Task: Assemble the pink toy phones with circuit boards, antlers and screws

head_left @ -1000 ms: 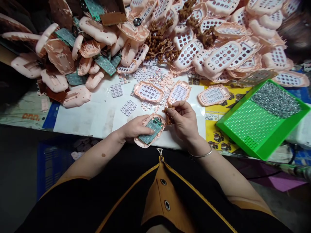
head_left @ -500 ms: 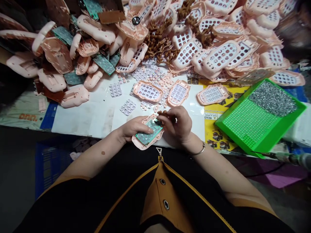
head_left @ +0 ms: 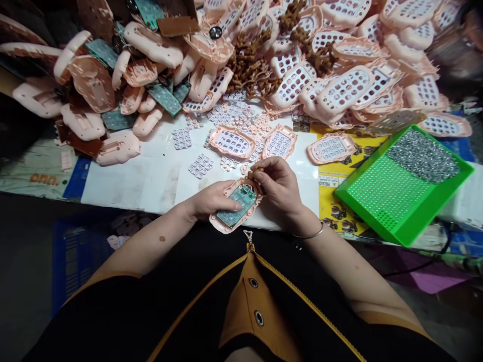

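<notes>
Pink and open-faced, the plastic shell [head_left: 222, 224] with a green circuit board [head_left: 234, 217] set in it lies at the near edge of the white tabletop [head_left: 132, 181], right in front of me. My left hand [head_left: 209, 201] is closed on its left side, with the fingers pressing on the board. My right hand [head_left: 281, 188] pinches a small brown plastic part [head_left: 255, 173] between thumb and fingertips, just over the shell's far end. A green tray [head_left: 381, 201] holding screws [head_left: 424, 156] sits well off to my right.
</notes>
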The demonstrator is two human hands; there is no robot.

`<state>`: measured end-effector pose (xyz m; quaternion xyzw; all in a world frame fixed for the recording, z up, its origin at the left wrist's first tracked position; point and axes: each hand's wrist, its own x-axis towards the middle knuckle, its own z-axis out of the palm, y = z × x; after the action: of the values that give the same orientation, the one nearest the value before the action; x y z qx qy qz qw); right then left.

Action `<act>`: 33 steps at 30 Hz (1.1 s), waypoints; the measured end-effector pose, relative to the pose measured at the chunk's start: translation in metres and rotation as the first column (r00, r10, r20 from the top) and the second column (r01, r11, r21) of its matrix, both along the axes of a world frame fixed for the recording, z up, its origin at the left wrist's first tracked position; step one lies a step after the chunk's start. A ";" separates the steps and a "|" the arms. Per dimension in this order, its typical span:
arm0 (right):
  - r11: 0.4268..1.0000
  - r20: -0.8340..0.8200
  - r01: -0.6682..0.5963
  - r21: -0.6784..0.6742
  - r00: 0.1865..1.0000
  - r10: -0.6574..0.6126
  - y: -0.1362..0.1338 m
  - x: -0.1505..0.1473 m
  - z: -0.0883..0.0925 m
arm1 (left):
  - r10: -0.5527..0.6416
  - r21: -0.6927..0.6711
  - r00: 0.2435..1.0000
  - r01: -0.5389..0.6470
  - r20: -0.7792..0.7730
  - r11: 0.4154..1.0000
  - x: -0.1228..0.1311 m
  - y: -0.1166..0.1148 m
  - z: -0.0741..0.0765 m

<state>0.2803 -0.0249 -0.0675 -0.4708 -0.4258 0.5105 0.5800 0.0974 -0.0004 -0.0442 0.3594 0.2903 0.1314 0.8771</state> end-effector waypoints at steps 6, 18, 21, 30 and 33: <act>0.991 -0.114 -0.123 -0.058 0.987 0.115 0.001 0.004 0.005 | -0.054 0.025 0.998 0.053 0.014 0.998 0.000 0.000 -0.002; 0.983 0.514 -0.113 0.145 0.857 0.023 -0.004 0.011 0.004 | -0.087 0.197 0.992 0.103 -0.088 0.975 -0.003 -0.002 -0.012; 0.989 0.173 -0.124 -0.085 0.975 0.137 -0.003 0.009 -0.002 | -0.102 0.191 0.994 0.108 -0.042 0.976 -0.006 -0.001 -0.017; 0.986 0.070 -0.147 -0.072 0.986 0.152 0.003 0.008 0.009 | -0.045 0.138 0.999 0.044 -0.001 0.989 -0.008 -0.002 -0.015; 0.998 0.598 -0.050 0.023 0.801 0.026 0.008 0.044 0.024 | 0.087 0.083 0.995 -0.084 -0.044 0.993 -0.008 -0.002 -0.013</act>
<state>0.3240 -0.0167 -0.0435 -0.5878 -0.6056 0.3400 0.4149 0.0897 -0.0019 -0.0569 0.3850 0.3204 0.1720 0.8482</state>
